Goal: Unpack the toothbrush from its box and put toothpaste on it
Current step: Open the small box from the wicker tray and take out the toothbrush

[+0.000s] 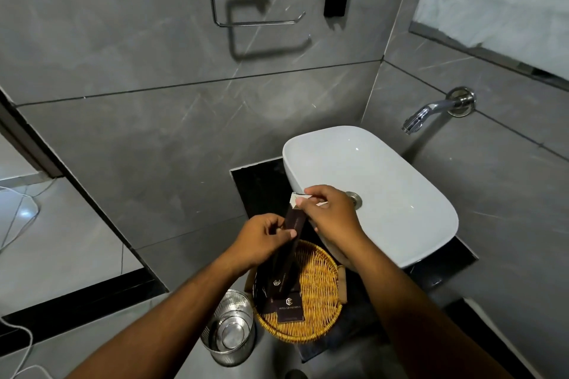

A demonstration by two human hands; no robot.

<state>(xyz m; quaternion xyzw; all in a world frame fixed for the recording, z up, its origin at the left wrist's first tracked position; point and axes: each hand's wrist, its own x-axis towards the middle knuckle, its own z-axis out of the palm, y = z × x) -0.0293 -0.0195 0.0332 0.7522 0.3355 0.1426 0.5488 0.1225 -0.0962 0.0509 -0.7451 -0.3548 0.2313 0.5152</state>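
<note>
A long dark brown toothbrush box (288, 251) is held upright above the wicker basket. My left hand (261, 238) grips the box around its middle. My right hand (331, 214) pinches the pale flap (296, 197) at the box's top end, which looks pulled open. What is inside the box is hidden. No toothbrush or toothpaste tube shows outside it.
A round wicker basket (320, 301) on the black counter holds other dark branded packets (289, 311). A white basin (385, 181) stands to the right under a chrome wall tap (431, 112). A steel bin (229, 329) stands on the floor below left.
</note>
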